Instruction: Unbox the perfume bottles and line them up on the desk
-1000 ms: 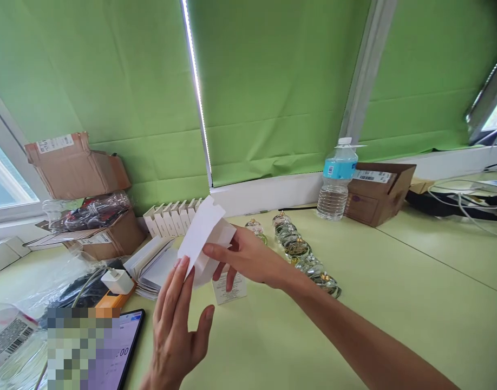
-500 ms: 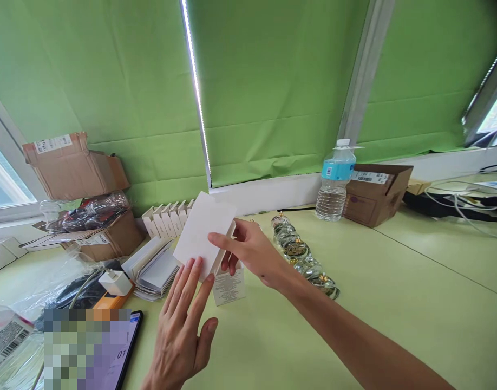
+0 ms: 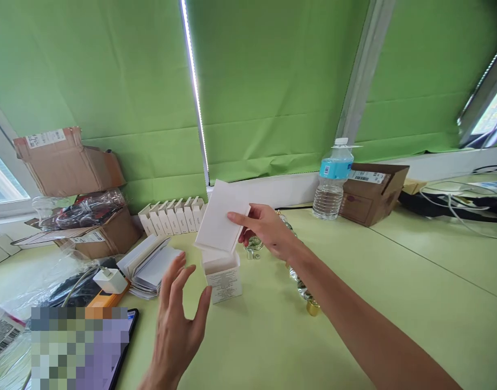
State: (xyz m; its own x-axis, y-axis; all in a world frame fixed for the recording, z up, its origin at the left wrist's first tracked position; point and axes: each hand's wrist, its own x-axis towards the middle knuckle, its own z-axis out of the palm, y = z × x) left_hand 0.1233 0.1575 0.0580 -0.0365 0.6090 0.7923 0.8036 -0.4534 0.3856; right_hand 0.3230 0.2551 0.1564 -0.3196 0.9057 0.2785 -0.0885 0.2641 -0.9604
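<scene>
1. The right hand [image 3: 268,230] is closed in a pinch, its fingers gripping a flat, matte white card [image 3: 218,216] by the right edge
2. The left hand [image 3: 177,319] is released, fingers spread and touching nothing, at 7 o'clock from the card
3. The card tilts above one open white paperboard box [image 3: 223,281], which stands upright with a printed panel, the card's lower edge at its mouth
4. Around the box: a row of perhaps seven small white cartons [image 3: 171,215] at 10 o'clock, a fanned stack of white cards [image 3: 146,265] at 9 o'clock, and one plastic water bottle [image 3: 332,187] at 2 o'clock
5. Small glass bottles [image 3: 253,244] stand at 3 o'clock — mostly blocked by the right hand
</scene>
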